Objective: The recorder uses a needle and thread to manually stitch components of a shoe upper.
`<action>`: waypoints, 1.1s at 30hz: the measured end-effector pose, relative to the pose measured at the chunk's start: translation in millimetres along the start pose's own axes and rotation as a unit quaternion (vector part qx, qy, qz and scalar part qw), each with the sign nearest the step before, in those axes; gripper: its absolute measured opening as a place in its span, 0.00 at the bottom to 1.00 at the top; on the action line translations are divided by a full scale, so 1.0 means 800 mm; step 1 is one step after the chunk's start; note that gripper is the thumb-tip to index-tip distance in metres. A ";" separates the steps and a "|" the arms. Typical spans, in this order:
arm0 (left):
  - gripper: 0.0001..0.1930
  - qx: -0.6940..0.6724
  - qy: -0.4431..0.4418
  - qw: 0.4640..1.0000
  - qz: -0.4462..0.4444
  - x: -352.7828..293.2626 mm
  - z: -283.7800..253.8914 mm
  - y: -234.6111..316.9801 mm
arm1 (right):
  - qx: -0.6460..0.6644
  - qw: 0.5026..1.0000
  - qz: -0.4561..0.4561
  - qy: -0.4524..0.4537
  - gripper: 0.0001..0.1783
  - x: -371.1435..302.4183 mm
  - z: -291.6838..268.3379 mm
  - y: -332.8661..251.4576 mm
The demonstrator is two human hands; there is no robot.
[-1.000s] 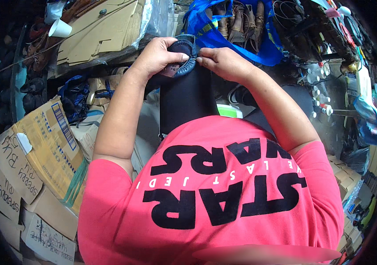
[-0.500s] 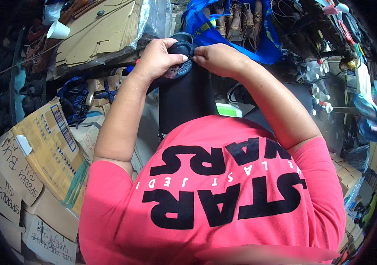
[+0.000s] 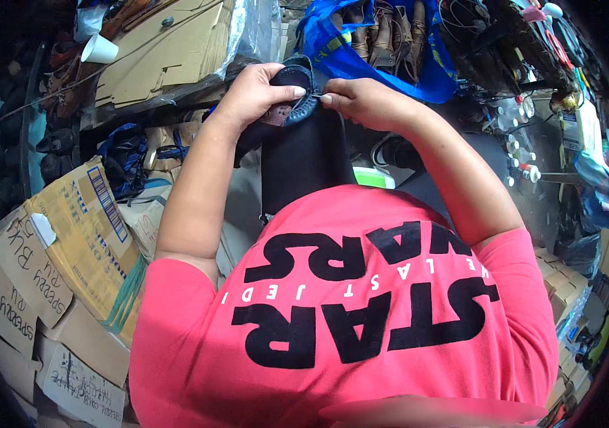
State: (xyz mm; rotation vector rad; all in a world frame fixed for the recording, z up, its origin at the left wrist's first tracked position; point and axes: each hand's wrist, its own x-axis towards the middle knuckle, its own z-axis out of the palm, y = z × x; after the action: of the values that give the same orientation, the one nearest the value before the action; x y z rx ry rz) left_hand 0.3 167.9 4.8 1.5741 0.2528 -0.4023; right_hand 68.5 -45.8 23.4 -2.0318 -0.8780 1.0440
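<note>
On my knee rests a dark blue shoe [image 3: 304,110] with a stitched, puckered edge and a brownish patch on its inner side. My left hand [image 3: 256,94] grips it from the left, thumb pressed across the opening. At the shoe's right edge, my right hand [image 3: 361,102] pinches a thin, needle-like metal piece [image 3: 317,95] between thumb and forefinger. Its tip meets the stitched rim. Whether thread runs from it is too small to tell.
Flat cardboard pieces [image 3: 169,68] lie stacked ahead on the left, with a white cup [image 3: 99,49] beside them. A blue bag [image 3: 433,78] holds brown shoes ahead. Cardboard boxes [image 3: 79,221] crowd the left; small bottles [image 3: 511,121] stand at right.
My right hand has shifted slightly right, and the thin metal piece now shows between its fingers and the shoe. My left hand keeps its hold; the shoe's opening shows more.
</note>
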 end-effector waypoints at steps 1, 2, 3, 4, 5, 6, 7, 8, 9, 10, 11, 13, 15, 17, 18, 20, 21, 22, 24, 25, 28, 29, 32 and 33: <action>0.11 0.008 0.015 1.000 -0.002 0.001 0.001 0.000 | -0.064 0.997 -0.023 0.032 0.17 -0.002 0.000 0.000; 0.11 0.014 0.013 1.000 -0.006 0.003 0.002 0.002 | -0.133 0.988 -0.033 0.069 0.17 -0.004 0.001 -0.001; 0.10 0.020 0.012 1.000 -0.011 0.003 0.003 0.004 | -0.127 0.989 -0.044 0.064 0.17 -0.007 0.001 -0.003; 0.10 0.019 0.013 1.000 -0.012 0.003 0.005 0.005 | -0.185 0.979 -0.024 0.078 0.17 -0.009 0.002 -0.006; 0.10 0.015 0.009 1.000 -0.017 0.003 0.006 0.007 | -0.236 0.966 -0.025 0.099 0.17 -0.011 0.002 -0.009; 0.10 0.001 -0.004 1.000 -0.010 0.001 0.006 0.008 | -0.241 0.966 -0.006 0.090 0.17 -0.012 -0.002 -0.010; 0.10 0.010 0.006 1.000 -0.023 0.000 0.005 0.009 | -0.205 0.976 -0.014 0.069 0.17 -0.013 -0.009 -0.010; 0.10 0.013 0.014 1.000 -0.016 -0.002 0.003 0.009 | -0.168 0.984 -0.023 0.048 0.17 -0.017 -0.015 -0.008; 0.10 0.010 0.011 1.000 -0.001 -0.002 0.001 0.008 | 0.029 0.997 0.070 -0.024 0.18 -0.021 -0.025 -0.004; 0.10 0.016 0.021 1.000 -0.009 -0.001 -0.001 0.009 | 0.078 0.996 0.046 -0.005 0.18 -0.022 -0.027 0.000; 0.12 0.050 0.010 0.999 0.005 0.000 -0.003 0.009 | 0.119 0.992 0.044 0.017 0.19 -0.021 -0.029 0.004; 0.15 0.083 -0.003 0.996 0.018 0.006 -0.001 0.010 | 0.097 0.991 -0.026 0.092 0.19 -0.009 -0.022 0.011; 0.21 0.165 0.064 0.975 0.136 0.011 0.006 0.014 | 0.066 0.980 -0.079 0.170 0.20 0.011 -0.011 0.017; 0.28 0.270 0.149 0.943 0.126 0.002 0.011 0.018 | -0.010 0.971 -0.132 0.198 0.24 0.040 -0.003 0.021; 0.29 0.401 0.228 0.857 0.230 -0.005 0.016 0.019 | 0.048 0.974 -0.112 0.193 0.24 0.049 0.000 0.024; 0.28 0.461 0.249 0.795 0.306 -0.023 0.027 0.014 | 0.099 0.978 -0.108 0.147 0.23 0.057 0.000 0.034; 0.26 0.478 0.195 0.807 0.289 -0.032 0.031 0.010 | 0.146 0.984 -0.033 0.098 0.23 0.056 -0.001 0.037; 0.23 0.501 0.208 0.786 0.296 -0.036 0.037 0.003 | 0.172 0.981 -0.015 0.090 0.21 0.056 0.002 0.039; 0.18 0.525 0.228 0.762 0.303 -0.039 0.043 -0.009 | 0.195 0.977 -0.029 0.086 0.21 0.048 0.003 0.039; 0.18 0.509 0.248 0.760 0.319 -0.037 0.043 -0.014 | 0.218 0.971 -0.033 0.088 0.20 0.045 0.004 0.036; 0.16 0.442 0.260 0.801 0.309 -0.030 0.038 -0.024 | 0.263 0.958 -0.057 0.097 0.21 0.014 -0.002 0.033; 0.16 0.440 0.262 0.802 0.309 -0.029 0.035 -0.025 | 0.267 0.957 -0.032 0.108 0.21 0.006 -0.004 0.032; 0.16 0.443 0.245 0.805 0.310 -0.027 0.033 -0.025 | 0.165 0.977 -0.047 0.130 0.20 -0.021 -0.006 0.029; 0.16 0.442 0.243 0.805 0.312 -0.027 0.033 -0.025 | 0.119 0.982 -0.033 0.144 0.19 -0.026 -0.004 0.028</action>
State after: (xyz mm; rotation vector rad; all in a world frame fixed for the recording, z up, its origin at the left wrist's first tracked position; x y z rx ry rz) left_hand -29.9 144.2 -4.9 2.5487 -0.1121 0.5089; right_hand 67.9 -75.3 15.1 -1.8778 -0.6342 0.7548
